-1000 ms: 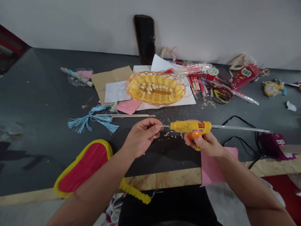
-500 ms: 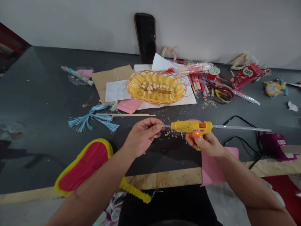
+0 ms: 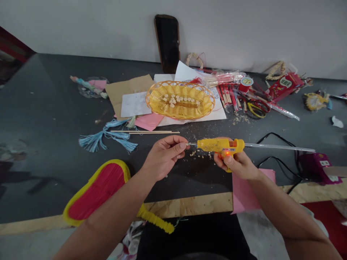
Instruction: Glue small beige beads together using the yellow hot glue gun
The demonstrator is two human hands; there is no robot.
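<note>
My right hand point(image 3: 235, 162) is wrapped round a yellow glue gun point(image 3: 217, 145), whose small light glows orange. A clear glue stick point(image 3: 279, 147) sticks out of its back end. The nozzle points left, at the fingertips of my left hand point(image 3: 169, 155). Thumb and forefinger there are pinched on something tiny and pale, mostly hidden, right at the nozzle tip. Behind the hands, a yellow woven basket point(image 3: 180, 112) holds several small pale clusters point(image 3: 172, 100). Crumbs point(image 3: 199, 153) lie scattered on the dark table under the nozzle.
Two thin sticks point(image 3: 151, 132) and a blue tassel point(image 3: 104, 139) lie left of the hands. A red and yellow padded piece point(image 3: 99, 191) rests by my left forearm. Scissors point(image 3: 257, 110), a phone point(image 3: 168, 43) against the wall, a purple box point(image 3: 316, 168) and black cable point(image 3: 282, 164) are farther off.
</note>
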